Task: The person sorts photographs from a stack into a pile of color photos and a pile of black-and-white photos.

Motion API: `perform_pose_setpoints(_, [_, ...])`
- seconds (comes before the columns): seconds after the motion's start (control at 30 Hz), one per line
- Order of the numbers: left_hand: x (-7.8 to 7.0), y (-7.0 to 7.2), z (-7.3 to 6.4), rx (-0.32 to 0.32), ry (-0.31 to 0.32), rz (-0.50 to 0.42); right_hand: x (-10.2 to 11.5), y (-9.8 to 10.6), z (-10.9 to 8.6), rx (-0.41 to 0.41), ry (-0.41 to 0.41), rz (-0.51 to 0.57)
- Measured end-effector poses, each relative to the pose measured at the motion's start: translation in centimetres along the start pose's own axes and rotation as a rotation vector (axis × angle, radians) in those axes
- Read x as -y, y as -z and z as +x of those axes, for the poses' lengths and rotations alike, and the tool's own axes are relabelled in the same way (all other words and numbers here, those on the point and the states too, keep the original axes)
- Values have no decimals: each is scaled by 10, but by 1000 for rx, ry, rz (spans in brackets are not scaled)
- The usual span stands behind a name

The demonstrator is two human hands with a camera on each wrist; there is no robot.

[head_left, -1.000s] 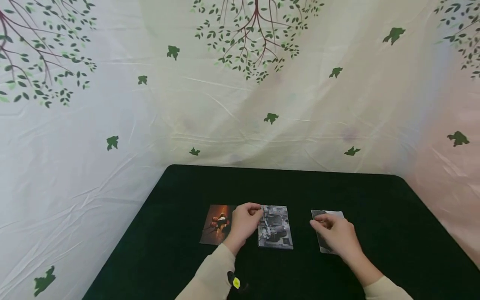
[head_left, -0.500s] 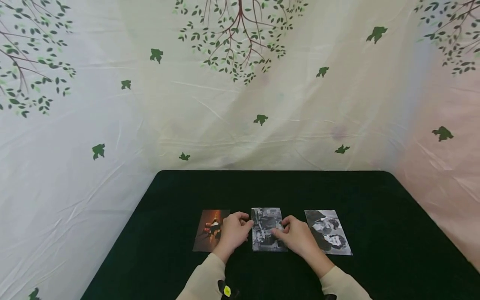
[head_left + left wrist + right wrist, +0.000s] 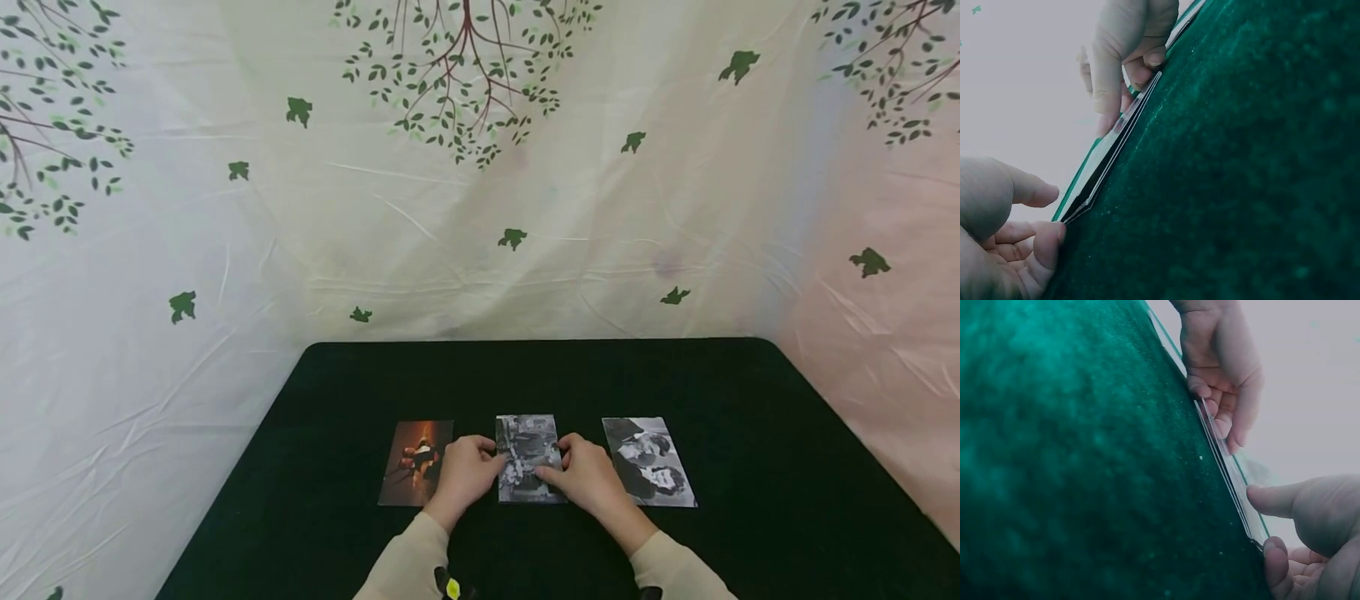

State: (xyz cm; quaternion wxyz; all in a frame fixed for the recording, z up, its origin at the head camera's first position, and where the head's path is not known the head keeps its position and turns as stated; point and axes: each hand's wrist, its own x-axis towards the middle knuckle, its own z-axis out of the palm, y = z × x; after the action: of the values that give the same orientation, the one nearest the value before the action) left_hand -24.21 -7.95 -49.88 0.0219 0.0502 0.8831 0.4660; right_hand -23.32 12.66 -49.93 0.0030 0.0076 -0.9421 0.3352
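A stack of black-and-white photo cards [image 3: 525, 442] lies on the dark green tabletop between both hands. In the wrist views its edge shows several thin layers with narrow gaps. My left hand [image 3: 467, 473] holds the left edge, curled fingertips at the side and thumb [image 3: 1038, 190] close over the top. My right hand [image 3: 592, 479] pinches the right edge, its thumb [image 3: 1266, 499] on the upper face and fingers against the side. An orange-brown picture card [image 3: 408, 471] lies left, partly behind the left hand. Another black-and-white photo card [image 3: 652, 458] lies right, its lower corner behind the right wrist.
The dark green table [image 3: 360, 383] has rounded far corners. Behind and beside it hangs a pale cloth [image 3: 420, 250] printed with branches and green leaves.
My right hand has moved left from the right-hand photo card to the middle stack, uncovering that card. My left hand stays at the stack's left edge. The head view has shifted slightly.
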Motion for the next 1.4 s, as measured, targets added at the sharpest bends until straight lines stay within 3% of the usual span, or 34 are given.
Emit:
perform_pose_setpoints(0.53, [-2, -3, -1, -1, 15, 72, 1, -1, 0, 27, -13, -22])
perform_pose_setpoints(1.4, [-3, -5, -4, -21, 19, 104, 1, -1, -1, 11, -24, 1])
